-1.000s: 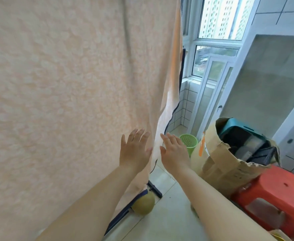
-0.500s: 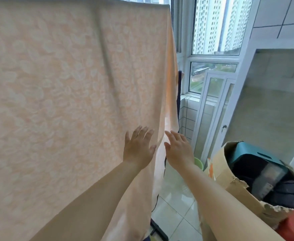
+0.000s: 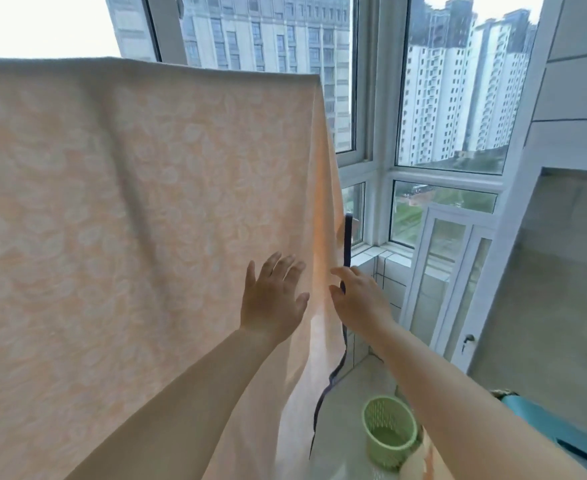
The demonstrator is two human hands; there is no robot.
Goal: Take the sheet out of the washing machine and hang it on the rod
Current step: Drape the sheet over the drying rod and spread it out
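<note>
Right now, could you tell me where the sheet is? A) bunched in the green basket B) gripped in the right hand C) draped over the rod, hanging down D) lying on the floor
C: the sheet hangs from its top fold, while the left hand and right hand are open beside its edge.

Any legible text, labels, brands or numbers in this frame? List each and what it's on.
None readable.
Sheet: leaf pattern only, no print.
Green basket: no label showing.
Teal box: no marking visible.
Towers outside the window: no signs can be made out.
</note>
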